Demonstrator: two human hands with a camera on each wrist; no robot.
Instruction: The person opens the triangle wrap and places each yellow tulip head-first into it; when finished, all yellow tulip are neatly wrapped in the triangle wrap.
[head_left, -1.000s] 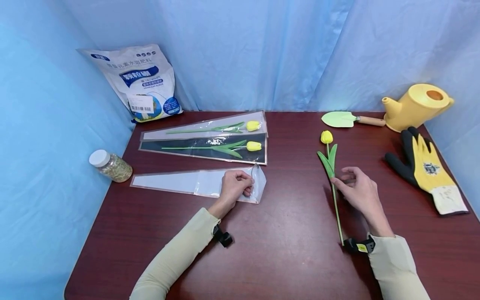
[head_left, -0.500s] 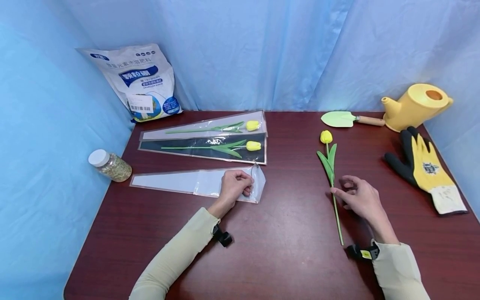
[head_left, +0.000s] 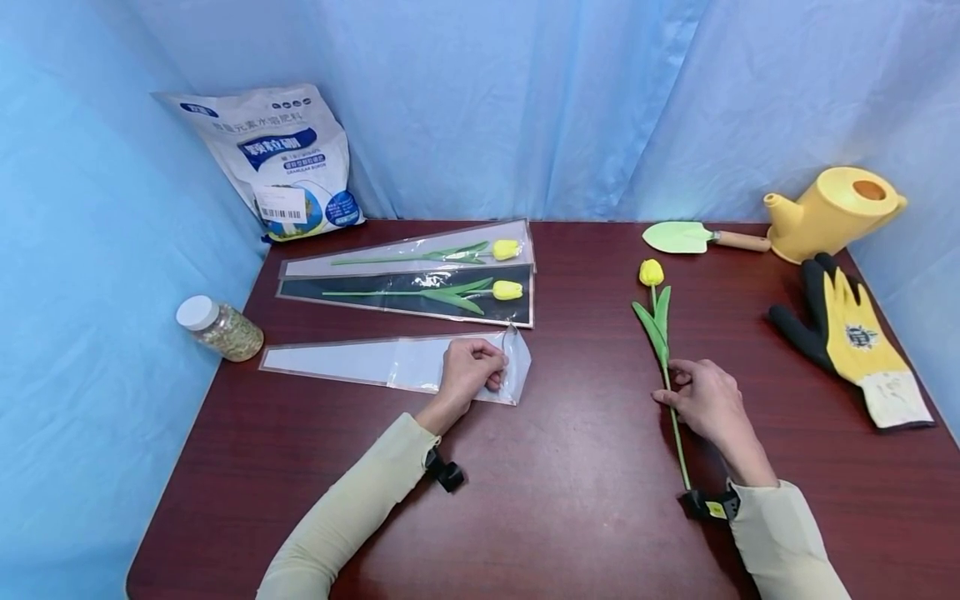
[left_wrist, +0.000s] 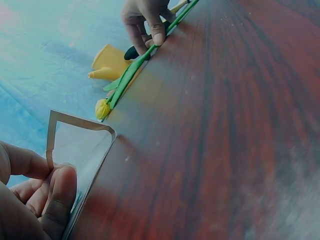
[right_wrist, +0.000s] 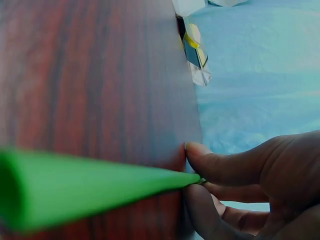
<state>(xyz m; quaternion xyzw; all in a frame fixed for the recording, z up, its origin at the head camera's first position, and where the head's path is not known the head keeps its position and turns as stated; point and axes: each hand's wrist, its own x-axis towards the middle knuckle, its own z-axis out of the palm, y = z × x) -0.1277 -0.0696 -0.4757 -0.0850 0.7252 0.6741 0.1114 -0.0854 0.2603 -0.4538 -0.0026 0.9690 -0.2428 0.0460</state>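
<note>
A clear-fronted flower sleeve with a white back [head_left: 337, 363] lies on the table. My left hand [head_left: 472, 371] pinches its wide end between thumb and fingers, and the plastic lifts up there in the left wrist view. To the right lies a yellow artificial tulip [head_left: 660, 337], bloom pointing away. My right hand [head_left: 712, 404] holds its green stem [right_wrist: 150, 177] below the leaves, thumb on one side and fingers on the other. How tightly it grips is unclear. Two more tulips lie in a white sleeve [head_left: 307, 268] and a black sleeve [head_left: 300, 289] behind.
A fertilizer bag [head_left: 277, 167] stands at the back left, with a lidded jar [head_left: 225, 329] nearer. At the right are a green trowel [head_left: 678, 237], a yellow watering can [head_left: 836, 212] and yellow-black work gloves [head_left: 862, 333]. Blue curtains enclose the table [head_left: 570, 500].
My right hand has slid down the stem toward its lower end, and its thumb now reaches across to the stem's left side. The left hand and its sleeve stay put.
</note>
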